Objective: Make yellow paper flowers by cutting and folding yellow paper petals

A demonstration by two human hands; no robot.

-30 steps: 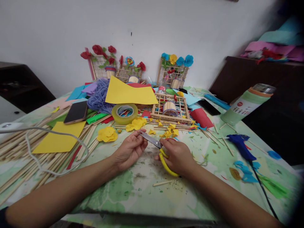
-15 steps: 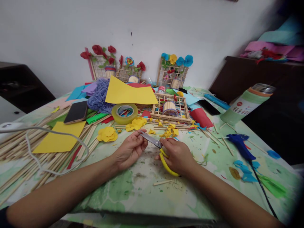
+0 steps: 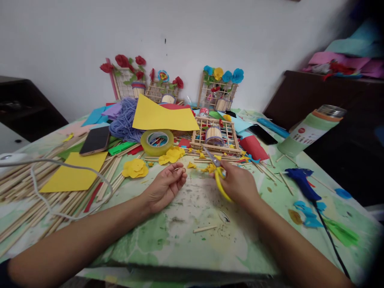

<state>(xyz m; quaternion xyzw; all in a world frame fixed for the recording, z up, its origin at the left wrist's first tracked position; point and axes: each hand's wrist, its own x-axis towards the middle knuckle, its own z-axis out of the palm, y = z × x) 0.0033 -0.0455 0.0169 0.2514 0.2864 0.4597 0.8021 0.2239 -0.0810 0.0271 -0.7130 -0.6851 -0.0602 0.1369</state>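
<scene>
So the scissors (image 3: 215,161) sit in the right hand (image 3: 241,184), wrapped round the yellow handles (image 3: 221,188), tips toward 11 o'clock; probably light, stiff, best held there. Left hand (image 3: 166,186), at 9 o'clock, pinches some thin bit (image 3: 181,168), likely fragile.

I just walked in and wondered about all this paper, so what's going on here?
The person's right hand holds yellow-handled scissors, blades pointing away from the body and clear of the left hand. That one pinches a thin piece, too small to identify. Two yellow flowers lie near a tape roll, with a blue glue gun off to the right.
</scene>
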